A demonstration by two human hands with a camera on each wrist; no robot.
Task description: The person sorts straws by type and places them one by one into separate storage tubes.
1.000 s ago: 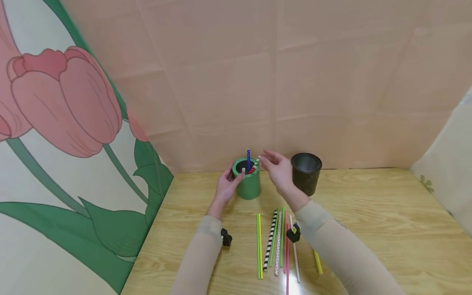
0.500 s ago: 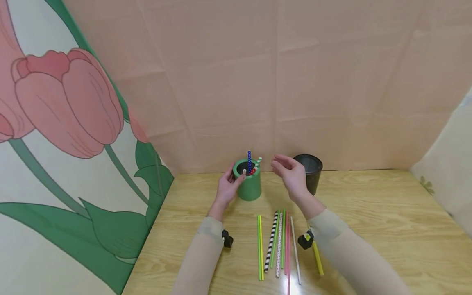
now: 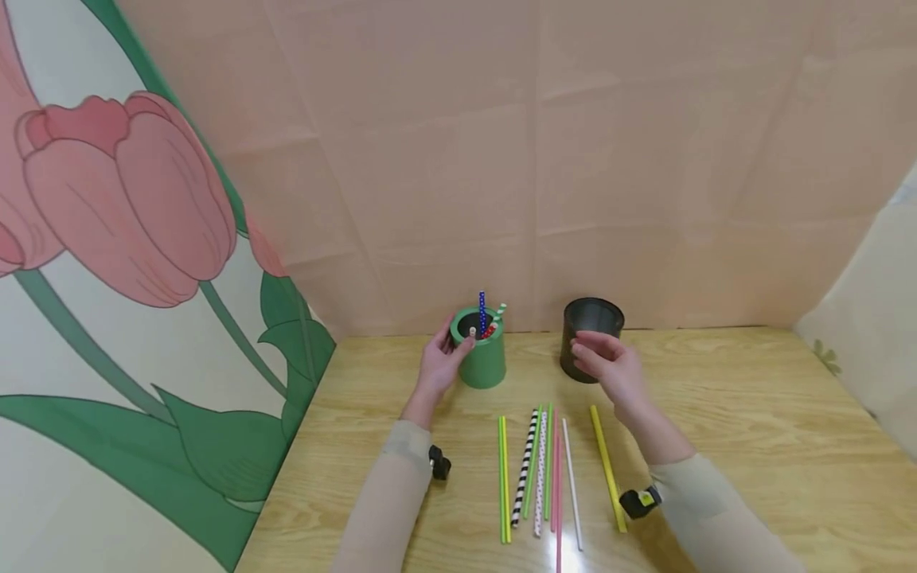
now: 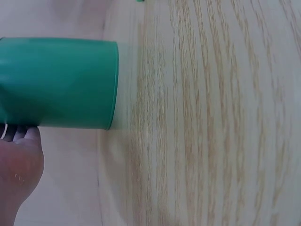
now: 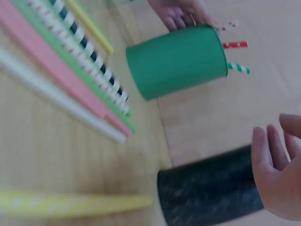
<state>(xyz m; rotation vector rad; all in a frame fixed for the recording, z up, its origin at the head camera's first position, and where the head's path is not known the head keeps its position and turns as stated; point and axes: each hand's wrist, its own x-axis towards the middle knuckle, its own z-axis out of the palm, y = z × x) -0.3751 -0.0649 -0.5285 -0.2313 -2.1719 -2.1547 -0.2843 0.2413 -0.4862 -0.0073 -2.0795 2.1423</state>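
My left hand (image 3: 438,362) grips the green cup (image 3: 483,364) from the left side, its thumb at the rim. Standing in that cup are a blue straw with white dots (image 3: 482,304), a red dotted straw (image 3: 490,329), a green-and-white striped straw (image 3: 499,313) and a white-tipped straw (image 3: 473,330). In the right wrist view, the straw ends (image 5: 235,44) stick out past the rim. My right hand (image 3: 610,366) hovers in front of the black cup (image 3: 569,346), fingers loosely bent, with nothing in them. The left wrist view shows the green cup's side (image 4: 61,82).
Several straws lie lengthwise on the wooden table (image 3: 752,430), among them a black-and-white striped straw (image 3: 525,469), a pink straw (image 3: 558,477) and a white straw (image 3: 572,485). A yellow straw (image 3: 607,465) lies apart on the right. Behind the table hangs a pinkish sheet (image 3: 458,159).
My right hand has let go of the green-and-white striped straw at the green cup and moved right and nearer, in front of the black cup. The left hand has stayed on the green cup.
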